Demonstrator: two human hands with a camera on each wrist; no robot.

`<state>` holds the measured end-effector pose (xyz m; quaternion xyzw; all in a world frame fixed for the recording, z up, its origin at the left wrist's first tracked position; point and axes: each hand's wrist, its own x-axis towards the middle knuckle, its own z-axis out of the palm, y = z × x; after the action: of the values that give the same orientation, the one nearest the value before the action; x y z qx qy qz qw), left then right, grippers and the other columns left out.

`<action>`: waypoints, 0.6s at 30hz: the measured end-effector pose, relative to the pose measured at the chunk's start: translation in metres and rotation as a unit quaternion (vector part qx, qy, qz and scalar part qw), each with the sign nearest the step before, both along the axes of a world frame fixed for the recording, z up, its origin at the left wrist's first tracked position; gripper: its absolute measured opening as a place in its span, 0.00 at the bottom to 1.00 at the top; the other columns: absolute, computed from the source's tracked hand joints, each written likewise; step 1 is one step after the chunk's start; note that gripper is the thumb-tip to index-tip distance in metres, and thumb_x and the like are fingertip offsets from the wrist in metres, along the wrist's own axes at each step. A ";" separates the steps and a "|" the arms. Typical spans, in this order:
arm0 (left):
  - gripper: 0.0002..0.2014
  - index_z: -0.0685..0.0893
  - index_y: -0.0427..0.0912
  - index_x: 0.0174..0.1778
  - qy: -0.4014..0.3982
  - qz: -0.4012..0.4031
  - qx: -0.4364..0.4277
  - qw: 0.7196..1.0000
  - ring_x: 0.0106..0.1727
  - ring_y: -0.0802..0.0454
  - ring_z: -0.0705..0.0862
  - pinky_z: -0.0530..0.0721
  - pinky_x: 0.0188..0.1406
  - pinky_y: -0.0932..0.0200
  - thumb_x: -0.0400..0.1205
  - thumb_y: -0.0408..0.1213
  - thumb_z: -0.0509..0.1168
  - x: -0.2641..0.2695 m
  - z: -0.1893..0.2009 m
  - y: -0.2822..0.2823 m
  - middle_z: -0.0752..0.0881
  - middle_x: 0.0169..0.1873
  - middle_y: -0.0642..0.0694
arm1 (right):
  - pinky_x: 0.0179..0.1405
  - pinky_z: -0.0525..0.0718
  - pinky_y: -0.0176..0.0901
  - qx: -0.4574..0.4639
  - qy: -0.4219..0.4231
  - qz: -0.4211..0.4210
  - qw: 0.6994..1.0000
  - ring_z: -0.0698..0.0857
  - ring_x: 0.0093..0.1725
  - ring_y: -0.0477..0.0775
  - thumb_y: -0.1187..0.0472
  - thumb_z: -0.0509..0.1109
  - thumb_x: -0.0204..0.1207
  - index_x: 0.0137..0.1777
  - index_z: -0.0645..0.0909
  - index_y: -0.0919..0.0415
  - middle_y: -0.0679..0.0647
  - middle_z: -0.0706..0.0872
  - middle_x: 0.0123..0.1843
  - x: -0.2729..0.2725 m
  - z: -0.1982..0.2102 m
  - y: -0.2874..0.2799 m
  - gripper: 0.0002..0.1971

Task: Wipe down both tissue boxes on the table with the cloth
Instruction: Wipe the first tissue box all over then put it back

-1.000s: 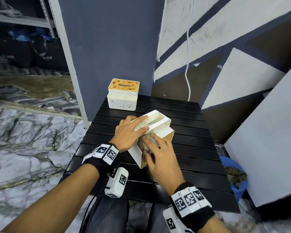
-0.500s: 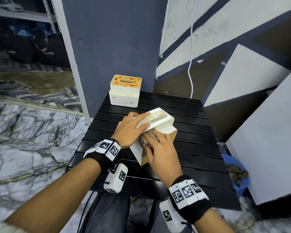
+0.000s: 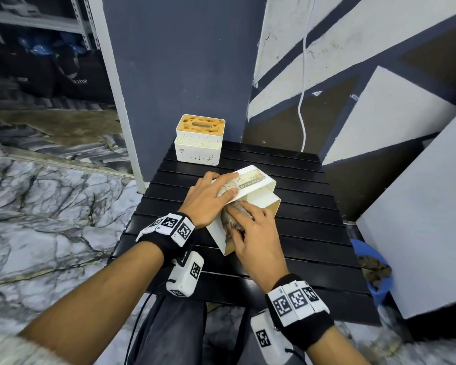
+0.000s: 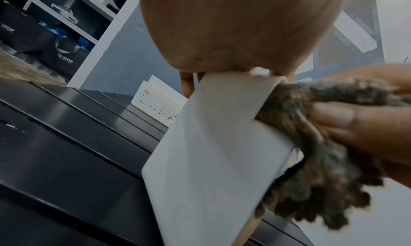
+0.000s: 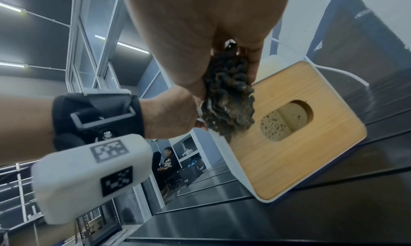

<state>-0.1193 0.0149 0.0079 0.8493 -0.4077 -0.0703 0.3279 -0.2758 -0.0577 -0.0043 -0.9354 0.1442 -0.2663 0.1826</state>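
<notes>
Rubbing the cloth (image 3: pixel 233 219) with my right hand (image 3: pixel 256 242), I have worked it up the near white side of the tipped tissue box (image 3: pixel 258 198) at mid-tabletop (image 3: pixel 300 233); my left hand (image 3: pixel 208 198) lies flat on top, steadying. From the left wrist, cloth touches the box edge. From the right wrist, my fingers curl round the cloth above the wooden face. By my judgement, the second tissue box (image 3: pixel 199 139), far-left corner, waits.
</notes>
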 end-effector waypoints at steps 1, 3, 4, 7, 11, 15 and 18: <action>0.23 0.65 0.65 0.81 0.002 -0.001 0.002 1.000 0.72 0.46 0.70 0.64 0.74 0.44 0.88 0.55 0.54 0.000 0.000 0.000 0.71 0.70 0.48 | 0.71 0.68 0.39 -0.004 0.003 0.006 1.000 0.73 0.65 0.55 0.61 0.69 0.74 0.68 0.80 0.51 0.51 0.78 0.69 -0.005 0.000 -0.002 0.21; 0.23 0.65 0.65 0.81 0.006 -0.003 0.005 1.000 0.72 0.46 0.69 0.64 0.74 0.44 0.88 0.55 0.54 0.001 0.000 0.000 0.70 0.70 0.48 | 0.69 0.71 0.41 -0.020 -0.001 0.013 1.000 0.74 0.63 0.54 0.62 0.69 0.73 0.67 0.80 0.52 0.52 0.80 0.67 -0.012 0.001 -0.007 0.21; 0.23 0.65 0.65 0.81 0.009 -0.005 0.007 1.000 0.72 0.46 0.69 0.64 0.74 0.43 0.88 0.55 0.54 0.001 0.000 0.001 0.70 0.70 0.47 | 0.68 0.71 0.40 -0.024 -0.001 0.008 1.000 0.74 0.62 0.54 0.63 0.70 0.73 0.67 0.81 0.53 0.52 0.81 0.67 -0.013 0.001 -0.012 0.21; 0.23 0.64 0.65 0.81 0.014 -0.009 0.014 1.000 0.72 0.45 0.69 0.64 0.74 0.44 0.88 0.55 0.53 0.003 0.001 0.001 0.70 0.70 0.47 | 0.65 0.68 0.35 0.000 0.008 -0.035 0.999 0.73 0.62 0.54 0.64 0.71 0.74 0.67 0.81 0.54 0.52 0.80 0.67 -0.011 0.006 -0.036 0.21; 0.23 0.65 0.65 0.81 0.015 -0.005 0.014 1.000 0.72 0.45 0.69 0.64 0.74 0.44 0.88 0.55 0.53 0.002 0.000 -0.001 0.70 0.70 0.47 | 0.66 0.65 0.32 0.026 0.026 -0.060 0.998 0.71 0.64 0.52 0.66 0.67 0.76 0.69 0.80 0.54 0.50 0.79 0.70 -0.002 0.008 -0.059 0.21; 0.22 0.66 0.65 0.80 0.013 -0.002 0.005 1.000 0.72 0.46 0.68 0.63 0.74 0.45 0.88 0.54 0.54 0.000 -0.001 -0.001 0.70 0.70 0.47 | 0.65 0.67 0.34 0.030 -0.002 -0.050 0.998 0.71 0.63 0.52 0.66 0.68 0.75 0.68 0.80 0.53 0.50 0.79 0.69 -0.006 0.004 -0.044 0.21; 0.22 0.66 0.65 0.80 0.007 0.000 0.002 1.000 0.72 0.46 0.68 0.63 0.74 0.45 0.88 0.55 0.53 0.000 -0.002 -0.001 0.70 0.69 0.47 | 0.67 0.70 0.39 0.001 -0.007 -0.004 1.000 0.72 0.62 0.52 0.64 0.69 0.73 0.67 0.81 0.51 0.49 0.79 0.68 -0.008 -0.001 -0.016 0.21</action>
<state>-0.1192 0.0142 0.0058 0.8493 -0.4056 -0.0769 0.3289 -0.2838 -0.0738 -0.0051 -0.9328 0.1468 -0.2733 0.1834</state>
